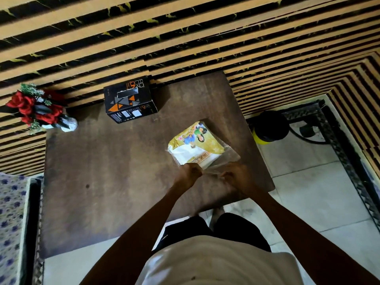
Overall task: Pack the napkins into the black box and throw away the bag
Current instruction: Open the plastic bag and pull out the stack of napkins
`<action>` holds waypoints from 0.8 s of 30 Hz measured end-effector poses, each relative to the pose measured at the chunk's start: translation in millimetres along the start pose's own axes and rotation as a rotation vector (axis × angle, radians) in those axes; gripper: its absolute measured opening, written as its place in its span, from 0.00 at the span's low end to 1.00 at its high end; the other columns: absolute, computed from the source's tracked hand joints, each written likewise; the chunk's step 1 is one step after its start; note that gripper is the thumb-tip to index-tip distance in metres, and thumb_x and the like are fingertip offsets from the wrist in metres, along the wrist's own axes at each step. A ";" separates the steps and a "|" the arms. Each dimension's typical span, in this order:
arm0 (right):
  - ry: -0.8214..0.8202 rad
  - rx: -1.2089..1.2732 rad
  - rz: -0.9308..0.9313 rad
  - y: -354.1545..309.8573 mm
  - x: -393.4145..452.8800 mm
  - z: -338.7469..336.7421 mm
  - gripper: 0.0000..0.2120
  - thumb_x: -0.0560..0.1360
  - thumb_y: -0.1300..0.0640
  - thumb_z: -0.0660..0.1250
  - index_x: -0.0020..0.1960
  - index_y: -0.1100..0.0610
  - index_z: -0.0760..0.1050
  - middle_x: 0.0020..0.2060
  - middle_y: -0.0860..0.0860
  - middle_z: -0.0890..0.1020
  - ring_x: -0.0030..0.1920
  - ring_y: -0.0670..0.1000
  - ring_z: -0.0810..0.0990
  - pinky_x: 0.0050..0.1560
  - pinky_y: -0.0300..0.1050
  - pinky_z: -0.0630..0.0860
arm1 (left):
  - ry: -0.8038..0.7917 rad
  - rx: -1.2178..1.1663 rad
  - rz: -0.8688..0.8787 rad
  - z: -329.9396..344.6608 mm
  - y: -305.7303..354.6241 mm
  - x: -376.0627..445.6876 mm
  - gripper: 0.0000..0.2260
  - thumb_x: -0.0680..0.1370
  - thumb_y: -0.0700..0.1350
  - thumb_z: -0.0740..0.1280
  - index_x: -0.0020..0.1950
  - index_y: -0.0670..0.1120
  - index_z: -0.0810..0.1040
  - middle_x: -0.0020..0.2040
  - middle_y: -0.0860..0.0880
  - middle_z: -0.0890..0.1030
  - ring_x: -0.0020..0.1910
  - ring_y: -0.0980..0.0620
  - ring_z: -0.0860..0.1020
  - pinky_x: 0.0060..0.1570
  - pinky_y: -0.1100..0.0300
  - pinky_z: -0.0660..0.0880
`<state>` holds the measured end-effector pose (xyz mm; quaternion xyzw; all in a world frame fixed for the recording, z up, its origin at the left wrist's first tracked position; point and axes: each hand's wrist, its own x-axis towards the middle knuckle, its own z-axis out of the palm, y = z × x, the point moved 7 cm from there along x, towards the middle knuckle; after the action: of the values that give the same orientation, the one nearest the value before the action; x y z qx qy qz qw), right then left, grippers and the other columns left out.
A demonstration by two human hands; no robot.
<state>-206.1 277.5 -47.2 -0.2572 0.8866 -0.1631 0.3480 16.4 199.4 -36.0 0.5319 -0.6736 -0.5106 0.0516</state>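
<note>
We pinch the near open edge of the clear bag (224,159) with our left hand (190,173) and right hand (236,174), napkins (193,154) inside. It lies on the table (113,161), right of centre; the black box (130,98) stands at the far edge

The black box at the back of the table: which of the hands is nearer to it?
Left. The left hand is nearer the black box; the right hand is farther off to the right.

Box (130,99) on desk (102,161), upper centre; bag (200,146) right of centre; vase (68,124) upper left; bin (269,127) on floor, right.
</note>
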 end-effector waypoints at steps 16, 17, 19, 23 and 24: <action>-0.124 -0.335 -0.680 -42.6 -51.5 7.0 0.14 0.78 0.56 0.59 0.61 0.57 0.76 0.54 0.58 0.83 0.54 0.58 0.81 0.55 0.45 0.74 | 0.428 0.160 0.084 -10.6 58.7 -46.5 0.04 0.71 0.46 0.69 0.40 0.51 0.74 0.38 0.52 0.82 0.35 0.50 0.81 0.34 0.52 0.79; -0.133 -0.332 -0.598 -43.4 -45.5 13.7 0.14 0.78 0.57 0.60 0.60 0.57 0.77 0.55 0.57 0.83 0.56 0.57 0.80 0.58 0.46 0.73 | 0.444 0.211 0.097 -10.1 63.2 -49.0 0.05 0.72 0.45 0.68 0.41 0.51 0.72 0.41 0.52 0.82 0.36 0.48 0.81 0.34 0.51 0.79; -0.196 -0.213 -0.407 -47.8 -41.4 20.7 0.12 0.77 0.59 0.62 0.58 0.59 0.77 0.56 0.57 0.82 0.58 0.56 0.79 0.59 0.43 0.70 | 0.444 0.312 0.114 -8.0 70.1 -52.0 0.06 0.73 0.44 0.66 0.42 0.52 0.69 0.47 0.51 0.81 0.37 0.45 0.82 0.34 0.51 0.78; -0.342 0.435 0.035 -42.8 -28.4 40.1 0.16 0.79 0.57 0.60 0.64 0.62 0.72 0.59 0.56 0.77 0.56 0.52 0.75 0.59 0.44 0.69 | 0.371 0.453 0.208 -3.8 76.6 -49.2 0.05 0.76 0.51 0.65 0.45 0.53 0.70 0.48 0.54 0.78 0.39 0.49 0.81 0.35 0.52 0.78; -0.355 0.569 0.117 -38.0 -19.9 51.2 0.18 0.79 0.55 0.60 0.66 0.61 0.70 0.63 0.56 0.76 0.57 0.51 0.75 0.60 0.44 0.70 | 0.354 0.433 0.224 -6.0 75.5 -46.4 0.07 0.78 0.55 0.63 0.46 0.53 0.72 0.48 0.54 0.78 0.41 0.50 0.80 0.36 0.53 0.78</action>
<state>-144.7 252.2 -54.8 -0.1228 0.7445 -0.3363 0.5635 -10.1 224.7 45.0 0.5338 -0.8017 -0.2456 0.1097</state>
